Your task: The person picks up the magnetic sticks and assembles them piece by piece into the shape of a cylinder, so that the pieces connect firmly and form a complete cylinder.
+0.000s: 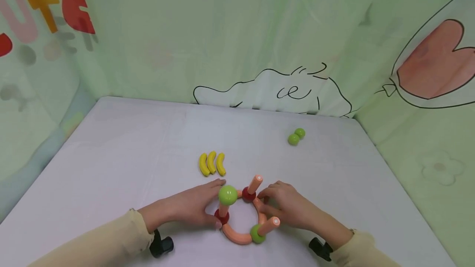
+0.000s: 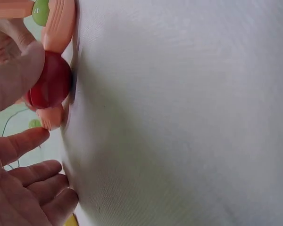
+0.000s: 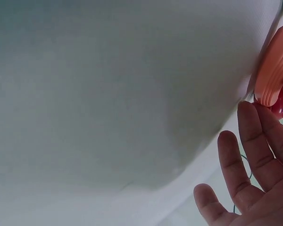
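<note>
While my left hand (image 1: 193, 206) splays against the left red ball (image 2: 56, 82), my right hand (image 1: 291, 205) pinches the right tube (image 3: 273, 61), probably snugging it in, so gentle pressure next imo.

On the left wall hanging (image 1: 41, 110), large printed letters are seen: a pink U (image 1: 27, 31), an orange T (image 1: 44, 6), then a red letter (image 1: 72, 9), E or G, not determinable. A red fragment (image 1: 4, 45) at the frame edge is cut off. Black strokes (image 1: 293, 92) on the back wall form no legible word.
</note>
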`<action>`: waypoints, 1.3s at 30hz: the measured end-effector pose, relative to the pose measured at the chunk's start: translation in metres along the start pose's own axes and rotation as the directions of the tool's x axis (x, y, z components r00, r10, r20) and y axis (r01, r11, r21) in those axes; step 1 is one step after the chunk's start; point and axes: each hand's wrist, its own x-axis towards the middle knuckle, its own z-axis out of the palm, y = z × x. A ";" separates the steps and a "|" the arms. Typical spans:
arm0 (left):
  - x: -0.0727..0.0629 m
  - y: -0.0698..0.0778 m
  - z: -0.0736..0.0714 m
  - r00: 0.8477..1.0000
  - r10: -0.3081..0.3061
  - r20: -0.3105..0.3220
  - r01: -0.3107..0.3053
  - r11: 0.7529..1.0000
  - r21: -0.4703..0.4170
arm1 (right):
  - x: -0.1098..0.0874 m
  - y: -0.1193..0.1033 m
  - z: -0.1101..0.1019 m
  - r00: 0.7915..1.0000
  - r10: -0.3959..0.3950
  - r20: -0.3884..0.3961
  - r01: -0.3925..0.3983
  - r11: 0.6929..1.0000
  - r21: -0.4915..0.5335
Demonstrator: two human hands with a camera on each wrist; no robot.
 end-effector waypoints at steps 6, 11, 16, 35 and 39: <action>0.004 -0.005 0.000 0.995 0.089 -0.050 -0.089 0.996 -0.006 | -0.003 0.000 -0.002 1.000 -0.014 -0.007 0.014 1.000 -0.023; 0.006 -0.008 0.000 0.991 0.105 -0.077 -0.107 0.994 -0.018 | -0.001 0.001 -0.003 0.999 0.028 -0.018 -0.028 0.999 -0.015; 0.008 -0.009 0.002 0.987 0.124 -0.103 -0.129 0.991 -0.037 | 0.002 0.001 -0.003 0.997 0.054 -0.051 -0.052 0.998 0.024; 0.009 -0.009 0.001 0.979 0.167 -0.112 -0.162 0.985 0.055 | 0.002 -0.002 0.001 0.996 0.085 -0.040 -0.083 0.996 0.042; 0.010 -0.009 0.001 0.980 0.166 -0.107 -0.160 0.985 0.056 | 0.001 -0.001 0.001 0.996 0.083 -0.040 -0.082 0.996 0.040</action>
